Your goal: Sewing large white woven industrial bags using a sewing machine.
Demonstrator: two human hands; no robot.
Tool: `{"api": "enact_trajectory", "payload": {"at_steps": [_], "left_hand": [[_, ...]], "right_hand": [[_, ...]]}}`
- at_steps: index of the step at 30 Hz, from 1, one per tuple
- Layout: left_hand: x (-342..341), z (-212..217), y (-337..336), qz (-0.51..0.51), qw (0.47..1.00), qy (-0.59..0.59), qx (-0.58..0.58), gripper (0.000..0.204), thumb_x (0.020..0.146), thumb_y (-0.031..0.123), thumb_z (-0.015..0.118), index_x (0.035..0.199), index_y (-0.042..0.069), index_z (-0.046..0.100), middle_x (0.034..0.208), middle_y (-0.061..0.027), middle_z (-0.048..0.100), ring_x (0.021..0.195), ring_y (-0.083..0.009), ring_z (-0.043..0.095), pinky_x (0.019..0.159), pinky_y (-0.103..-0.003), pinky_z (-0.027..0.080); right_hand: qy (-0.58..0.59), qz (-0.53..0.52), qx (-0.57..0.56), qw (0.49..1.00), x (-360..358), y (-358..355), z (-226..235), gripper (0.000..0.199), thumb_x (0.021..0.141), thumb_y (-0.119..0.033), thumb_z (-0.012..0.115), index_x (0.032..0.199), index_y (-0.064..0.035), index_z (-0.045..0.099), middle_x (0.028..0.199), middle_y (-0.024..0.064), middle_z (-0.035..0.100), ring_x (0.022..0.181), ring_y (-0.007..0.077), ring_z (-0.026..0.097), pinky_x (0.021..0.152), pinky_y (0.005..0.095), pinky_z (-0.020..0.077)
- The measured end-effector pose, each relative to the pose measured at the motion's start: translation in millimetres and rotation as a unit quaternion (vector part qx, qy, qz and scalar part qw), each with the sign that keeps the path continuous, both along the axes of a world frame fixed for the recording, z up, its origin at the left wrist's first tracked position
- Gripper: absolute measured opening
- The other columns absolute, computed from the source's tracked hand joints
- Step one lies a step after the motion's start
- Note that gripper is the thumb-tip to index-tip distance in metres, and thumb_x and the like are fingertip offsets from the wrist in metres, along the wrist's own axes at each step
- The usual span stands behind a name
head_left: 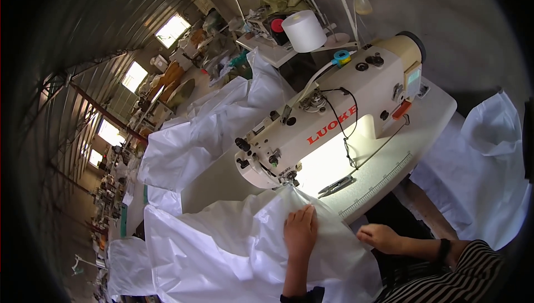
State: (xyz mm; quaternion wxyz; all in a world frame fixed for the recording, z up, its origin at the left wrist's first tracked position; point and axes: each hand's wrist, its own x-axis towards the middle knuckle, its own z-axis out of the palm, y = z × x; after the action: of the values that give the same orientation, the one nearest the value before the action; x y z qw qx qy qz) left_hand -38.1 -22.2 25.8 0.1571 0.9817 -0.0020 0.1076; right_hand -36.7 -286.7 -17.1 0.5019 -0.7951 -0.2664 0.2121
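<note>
A large sheet of shiny white fabric [222, 253] drapes over the near side of the sewing machine's table. Its far edge runs up under the machine's needle area [289, 179]. My left hand [301, 229] lies on the fabric just in front of the needle, fingers stretched out flat and pointing toward the machine. To the right, my right hand [382, 238] is curled closed beside the fabric's right edge. Whatever its fingers hold, if anything, is hidden. The white sewing machine [334, 117] has its lamp lit over the bed.
Thread snips [337, 186] lie on the table right of the needle, by a printed ruler [378, 183]. More white fabric is heaped behind the machine [206, 130] and hangs at the far right [478, 164]. A thread cone [303, 30] stands at the back.
</note>
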Motion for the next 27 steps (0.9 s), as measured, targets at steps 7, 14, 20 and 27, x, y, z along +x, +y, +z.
{"api": "enact_trajectory", "payload": {"at_steps": [7,14,20,27], "left_hand": [[5.5,-8.0,-8.2,0.025,0.989,-0.125,0.081,0.018,0.085,0.013,0.058,0.103,0.01,0.062,0.131,-0.0056,0.061,0.121,-0.0277,0.053,0.098,-0.045,0.042],[4.6,-8.0,-15.4,0.011,0.99,-0.124,0.061,0.021,0.083,0.011,0.057,0.104,0.009,0.06,0.133,-0.006,0.06,0.122,-0.0281,0.053,0.1,-0.047,0.04],[3.0,-9.9,-9.3,0.028,0.99,-0.12,0.073,0.021,0.085,0.012,0.056,0.106,0.009,0.06,0.133,-0.0063,0.061,0.121,-0.0298,0.053,0.099,-0.047,0.041],[3.6,-14.0,-7.9,0.019,0.989,-0.128,0.075,0.022,0.086,0.012,0.056,0.108,0.008,0.059,0.132,-0.0056,0.061,0.119,-0.0305,0.054,0.097,-0.048,0.042]], "right_hand": [[0.024,0.006,0.081,0.996,-4.8,29.4,11.0,0.035,0.098,-0.034,0.057,0.108,-0.0007,0.064,0.086,0.0181,0.069,0.08,0.0291,0.069,0.071,0.0358,0.0537],[0.111,-0.05,0.216,0.969,3.4,30.8,3.8,0.04,0.098,-0.019,0.058,0.133,-0.0003,0.053,0.108,0.0142,0.069,0.096,0.0178,0.066,0.084,0.0292,0.0513],[0.255,0.019,0.264,0.93,-21.5,20.5,-21.2,0.044,0.098,-0.014,0.057,0.138,-0.0002,0.046,0.11,0.0077,0.067,0.099,0.0178,0.064,0.087,0.0309,0.0504],[-0.069,0.119,0.07,0.988,-36.2,2.0,2.6,0.025,0.092,-0.015,0.063,0.114,-0.0022,0.065,0.101,0.0173,0.068,0.09,0.0255,0.069,0.079,0.0339,0.0548]]}}
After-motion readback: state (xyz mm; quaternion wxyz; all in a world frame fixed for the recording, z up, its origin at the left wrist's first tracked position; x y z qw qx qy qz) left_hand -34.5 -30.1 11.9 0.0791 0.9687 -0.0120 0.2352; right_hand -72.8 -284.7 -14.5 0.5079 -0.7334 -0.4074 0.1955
